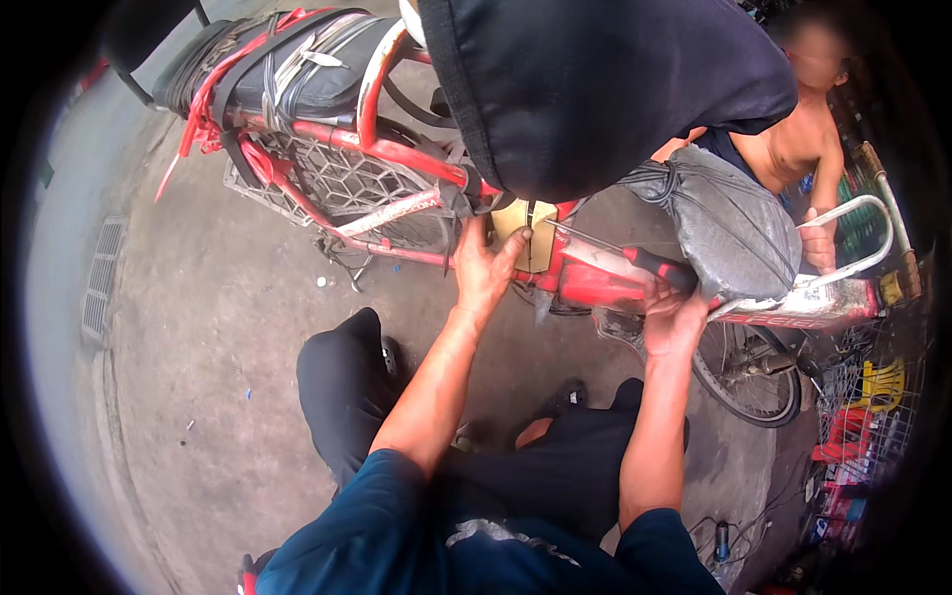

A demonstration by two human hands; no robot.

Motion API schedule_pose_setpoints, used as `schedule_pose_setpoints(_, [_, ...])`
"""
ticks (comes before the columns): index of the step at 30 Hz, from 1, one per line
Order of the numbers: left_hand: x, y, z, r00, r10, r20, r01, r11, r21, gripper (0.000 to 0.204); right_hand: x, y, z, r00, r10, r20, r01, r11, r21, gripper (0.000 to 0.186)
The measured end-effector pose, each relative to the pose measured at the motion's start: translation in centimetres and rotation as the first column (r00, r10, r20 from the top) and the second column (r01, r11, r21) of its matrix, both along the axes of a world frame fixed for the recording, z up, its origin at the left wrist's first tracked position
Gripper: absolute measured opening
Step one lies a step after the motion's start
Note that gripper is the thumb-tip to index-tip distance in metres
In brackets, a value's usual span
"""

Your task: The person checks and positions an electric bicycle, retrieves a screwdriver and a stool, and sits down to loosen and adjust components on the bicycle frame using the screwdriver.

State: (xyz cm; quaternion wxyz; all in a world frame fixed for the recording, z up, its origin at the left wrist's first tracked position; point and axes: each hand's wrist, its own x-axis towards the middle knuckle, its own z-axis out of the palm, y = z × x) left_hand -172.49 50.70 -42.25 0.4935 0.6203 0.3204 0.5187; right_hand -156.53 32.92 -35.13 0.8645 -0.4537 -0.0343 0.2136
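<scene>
A red bicycle-like frame (595,280) with wheels crosses the view before me. A tan, flat-sided piece (536,238) with a dark strip down its middle sits at its centre. My left hand (483,266) grips this piece's left side, thumb pressed near the strip; its other fingers are partly hidden. On the right, my right hand (674,317) is closed around the dark handle of a screwdriver (662,269). The thin metal shaft slants up and left, its tip close to the tan piece. A large black fabric-covered shape (605,89) hangs over the frame's middle.
A padded rear rack (327,64) with straps and red strips is at upper left, above a grey lattice panel (327,178). A grey wrapped bundle (739,223) stands right. Another person's hand (818,241) is by a white bar. A wire basket (873,416) stands far right.
</scene>
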Motion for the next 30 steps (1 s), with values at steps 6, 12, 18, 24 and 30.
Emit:
schedule_pose_setpoints(6, [-0.6,0.7,-0.3,0.988,-0.015,-0.151,0.015,1.0,-0.001,0.051,0.8,-0.6,-0.7,1.0,0.015,0.017,-0.017,0.995,0.097,0.026])
schedule_pose_setpoints(12, [0.0,0.8,0.8,0.945,0.166,-0.281,-0.144,0.985,0.096,0.048,1.0,-0.8,0.3,0.979,0.197,-0.041,-0.152,0.858,0.491,0.034])
schedule_pose_setpoints(18, [0.8,0.7,0.7,0.908,0.24,-0.344,-0.227,0.971,0.076,0.043,1.2,-0.9,-0.3,0.978,0.197,-0.066,-0.166,0.932,0.322,0.034])
schedule_pose_setpoints(24, [0.3,0.4,0.5,0.981,0.079,-0.18,-0.084,0.996,-0.023,0.053,0.3,-0.6,0.5,0.978,0.153,-0.14,-0.104,0.946,0.306,0.027])
schedule_pose_setpoints(30, [0.4,0.5,1.9,0.928,0.06,-0.367,-0.075,0.997,-0.026,0.048,0.9,-1.0,0.3,0.977,0.214,0.025,-0.21,0.917,0.34,0.026])
